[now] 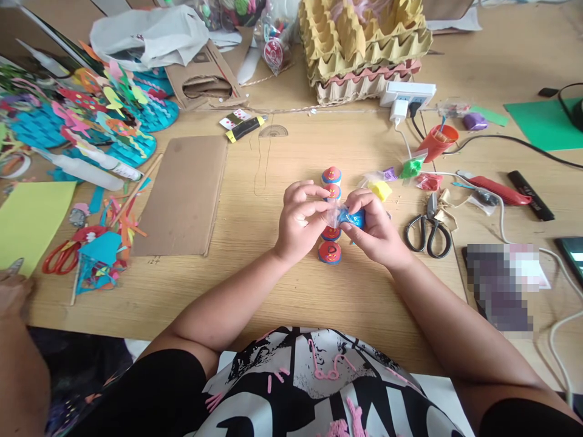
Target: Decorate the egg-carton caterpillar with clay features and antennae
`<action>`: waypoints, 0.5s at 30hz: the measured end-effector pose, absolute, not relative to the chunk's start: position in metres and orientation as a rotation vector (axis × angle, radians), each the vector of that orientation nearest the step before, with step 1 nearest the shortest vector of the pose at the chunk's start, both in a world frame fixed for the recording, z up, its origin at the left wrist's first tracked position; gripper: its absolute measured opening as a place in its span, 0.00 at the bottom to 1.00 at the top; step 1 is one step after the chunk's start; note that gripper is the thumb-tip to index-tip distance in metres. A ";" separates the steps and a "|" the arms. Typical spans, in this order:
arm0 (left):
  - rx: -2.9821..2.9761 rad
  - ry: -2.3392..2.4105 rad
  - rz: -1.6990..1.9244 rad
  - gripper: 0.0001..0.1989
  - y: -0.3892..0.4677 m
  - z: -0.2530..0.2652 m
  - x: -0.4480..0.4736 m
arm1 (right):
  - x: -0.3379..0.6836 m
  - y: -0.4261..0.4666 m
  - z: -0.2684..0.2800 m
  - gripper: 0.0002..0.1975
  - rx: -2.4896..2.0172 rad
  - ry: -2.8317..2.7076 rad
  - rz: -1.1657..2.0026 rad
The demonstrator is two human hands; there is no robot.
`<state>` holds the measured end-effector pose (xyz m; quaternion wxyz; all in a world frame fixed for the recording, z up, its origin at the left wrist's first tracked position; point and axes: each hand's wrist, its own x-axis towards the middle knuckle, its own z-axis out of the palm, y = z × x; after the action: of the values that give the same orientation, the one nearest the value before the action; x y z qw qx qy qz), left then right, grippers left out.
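Between my two hands is a small clear plastic bag of blue modelling clay point(354, 218). My left hand point(298, 221) pinches the clear end of the bag. Closed round the blue part are the thumb and fingers of my right hand point(379, 233). Below my hands, a column of several small red and blue domed pieces with drawn faces point(330, 252) stands on the table; my hands partly hide the middle ones. A packet of yellow clay point(381, 190) lies just beyond my right hand.
Black-handled scissors point(429, 227), an orange cup point(438, 142) and a power strip point(409, 93) with cables are to the right. A cardboard sheet point(180, 194) lies left, beside paper scraps and red scissors point(64, 256). Another person's hand point(13, 291) is at far left. Egg trays point(364, 54) stand behind.
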<state>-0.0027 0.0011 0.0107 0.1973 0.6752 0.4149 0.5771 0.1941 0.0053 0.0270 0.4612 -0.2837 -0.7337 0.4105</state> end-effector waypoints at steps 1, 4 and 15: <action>1.904 1.179 1.626 0.08 0.000 0.011 -0.002 | 0.193 0.005 0.027 0.11 -0.704 -1.805 0.989; 1.799 1.214 1.653 0.09 0.000 0.009 0.000 | 0.192 0.006 0.023 0.09 -0.734 -1.791 0.915; 1.347 0.964 1.547 0.23 -0.003 0.013 0.011 | 0.196 0.010 0.017 0.11 -0.816 -1.675 0.847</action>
<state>0.0105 -0.0035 0.0128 0.4235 0.5384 0.3854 0.6183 0.1959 0.0100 0.0173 0.5204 -0.3405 -0.6988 0.3533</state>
